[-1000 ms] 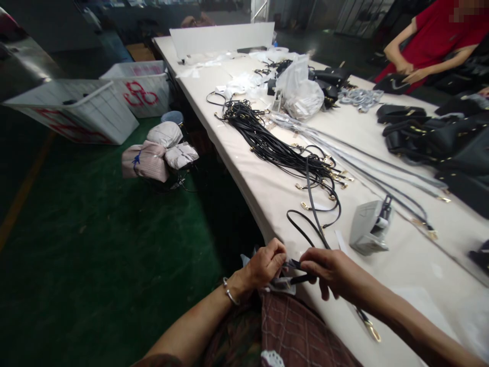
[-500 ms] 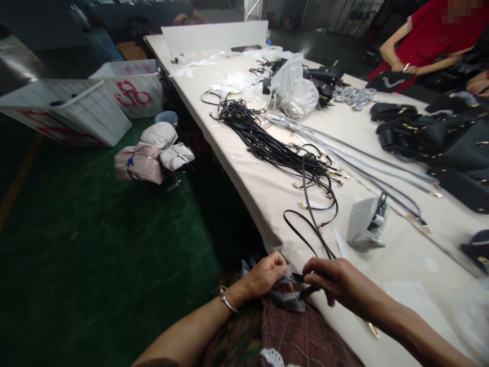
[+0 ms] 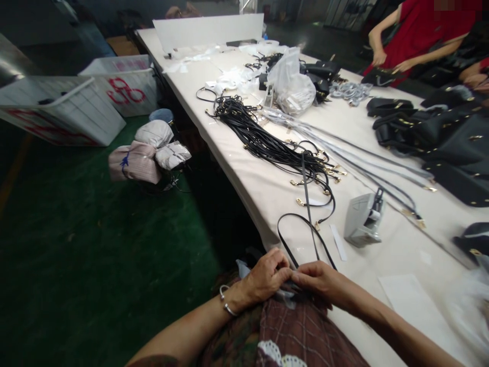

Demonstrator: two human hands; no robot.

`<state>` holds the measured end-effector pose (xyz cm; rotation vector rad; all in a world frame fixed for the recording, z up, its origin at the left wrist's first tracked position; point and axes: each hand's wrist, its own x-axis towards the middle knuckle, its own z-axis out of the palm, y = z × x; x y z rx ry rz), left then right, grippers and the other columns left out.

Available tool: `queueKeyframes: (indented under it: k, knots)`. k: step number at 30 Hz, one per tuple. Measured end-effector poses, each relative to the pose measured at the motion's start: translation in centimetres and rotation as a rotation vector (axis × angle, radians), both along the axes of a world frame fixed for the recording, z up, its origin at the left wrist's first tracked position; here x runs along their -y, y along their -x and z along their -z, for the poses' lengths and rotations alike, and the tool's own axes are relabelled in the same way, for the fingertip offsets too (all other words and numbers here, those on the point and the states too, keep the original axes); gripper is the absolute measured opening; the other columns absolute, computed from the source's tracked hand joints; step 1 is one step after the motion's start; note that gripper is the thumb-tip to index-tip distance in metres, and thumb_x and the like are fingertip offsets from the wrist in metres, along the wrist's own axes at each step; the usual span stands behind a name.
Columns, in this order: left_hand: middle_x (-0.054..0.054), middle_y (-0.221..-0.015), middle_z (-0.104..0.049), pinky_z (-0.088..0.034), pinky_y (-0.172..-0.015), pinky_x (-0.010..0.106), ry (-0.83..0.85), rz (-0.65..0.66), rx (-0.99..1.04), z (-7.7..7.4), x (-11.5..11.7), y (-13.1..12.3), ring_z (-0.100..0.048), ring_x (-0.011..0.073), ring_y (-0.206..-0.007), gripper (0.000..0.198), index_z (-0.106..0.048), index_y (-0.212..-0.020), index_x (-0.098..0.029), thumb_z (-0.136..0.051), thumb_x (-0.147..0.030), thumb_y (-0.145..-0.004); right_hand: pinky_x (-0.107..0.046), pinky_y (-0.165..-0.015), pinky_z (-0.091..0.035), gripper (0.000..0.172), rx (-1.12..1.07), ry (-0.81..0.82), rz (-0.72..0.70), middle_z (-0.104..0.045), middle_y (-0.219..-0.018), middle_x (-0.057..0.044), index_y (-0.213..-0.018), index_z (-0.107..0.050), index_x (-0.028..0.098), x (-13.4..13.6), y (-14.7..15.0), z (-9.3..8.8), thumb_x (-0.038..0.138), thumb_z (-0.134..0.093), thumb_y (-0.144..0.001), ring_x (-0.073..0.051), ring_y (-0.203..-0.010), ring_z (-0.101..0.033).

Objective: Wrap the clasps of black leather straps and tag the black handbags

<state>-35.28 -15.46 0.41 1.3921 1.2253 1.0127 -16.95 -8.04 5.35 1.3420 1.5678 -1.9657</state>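
Note:
My left hand (image 3: 267, 275) and my right hand (image 3: 319, 282) meet at the near edge of the white table (image 3: 244, 168), fingertips pinched together. Between them they hold the end of a thin black strap (image 3: 305, 232) that loops up over the table, along with a bit of clear wrapping at my lap. A silver bracelet sits on my left wrist. A long bundle of black straps with gold clasps (image 3: 267, 142) lies beyond the loop.
A grey tape dispenser (image 3: 362, 219) stands right of the strap. Black bags (image 3: 439, 137) fill the right side, plastic bags (image 3: 292, 84) lie farther back. A person in red (image 3: 416, 35) works across the table. White crates (image 3: 72, 107) and wrapped bundles (image 3: 148, 150) sit on the green floor.
My two hands have drawn closer until the fingertips meet, and the strap end that stuck out between them is now covered. The view has tilted slightly.

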Motion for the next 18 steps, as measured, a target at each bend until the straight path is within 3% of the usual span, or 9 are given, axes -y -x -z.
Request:
queueKeyframes:
  k: [2, 4, 7, 9, 14, 18]
  knots:
    - [0.008, -0.097, -0.059, -0.045, -0.085, 0.032, -0.159, -0.074, -0.041, 0.2, 0.3, 0.7, -0.055, 0.0179, -0.091, 0.028, -0.055, -0.086, -0.018, -0.041, -0.038, -0.099, -0.018, -0.032, -0.023, 0.059, -0.007, 0.032, 0.087, -0.054, -0.047, 0.004, -0.068, -0.052, 0.018, 0.0, -0.2, 0.8, 0.076, -0.060, -0.071, -0.006, -0.032, -0.044]
    - [0.008, -0.093, -0.059, -0.044, -0.085, 0.033, -0.238, -0.130, -0.150, 0.2, 0.9, 1.4, -0.054, 0.0194, -0.089, 0.036, -0.057, -0.084, -0.017, -0.042, -0.047, -0.098, -0.018, -0.031, -0.020, 0.058, 0.005, 0.053, 0.142, -0.058, -0.049, 0.003, -0.070, -0.052, 0.018, 0.2, -0.4, 1.6, 0.075, -0.061, -0.070, -0.006, -0.031, -0.043]
    - [0.002, -0.077, -0.059, -0.043, -0.071, 0.028, -0.139, -0.020, -0.264, -0.2, 1.6, 1.7, -0.053, 0.0164, -0.074, 0.041, -0.059, -0.078, -0.018, -0.064, -0.058, -0.083, -0.018, -0.031, -0.018, 0.057, 0.012, 0.033, 0.176, -0.058, -0.049, 0.004, -0.070, -0.051, 0.019, 0.7, -0.4, 2.7, 0.075, -0.061, -0.069, -0.006, -0.030, -0.043]
    - [-0.001, -0.075, -0.062, -0.041, -0.064, 0.024, 0.018, 0.070, -0.267, -0.6, 1.7, 1.5, -0.055, 0.0136, -0.068, 0.036, -0.060, -0.081, -0.019, -0.075, -0.051, -0.076, -0.019, -0.032, -0.018, 0.056, 0.021, 0.013, 0.212, -0.059, -0.050, 0.003, -0.069, -0.049, 0.019, 1.1, -0.1, 3.0, 0.074, -0.062, -0.070, -0.006, -0.031, -0.043]
    - [-0.003, -0.079, -0.069, -0.041, -0.063, 0.020, 0.229, 0.091, -0.285, -1.1, 0.9, 0.8, -0.062, 0.0125, -0.071, 0.002, -0.063, -0.085, -0.021, -0.063, -0.021, -0.084, -0.018, -0.041, -0.026, 0.044, -0.139, 0.067, 0.212, -0.059, -0.057, 0.003, -0.078, -0.054, 0.017, 0.8, 0.3, 0.8, 0.058, -0.068, -0.075, -0.007, -0.043, -0.050]
    - [0.000, -0.080, -0.069, -0.045, -0.067, 0.021, 0.162, 0.038, -0.317, -1.0, 0.6, 0.8, -0.063, 0.0135, -0.073, 0.005, -0.062, -0.083, -0.018, -0.058, -0.016, -0.086, -0.020, -0.050, -0.035, 0.026, -0.204, 0.093, 0.149, -0.062, -0.069, 0.002, -0.087, -0.059, 0.016, 0.1, 0.1, -0.8, 0.037, -0.068, -0.074, -0.010, -0.056, -0.058]
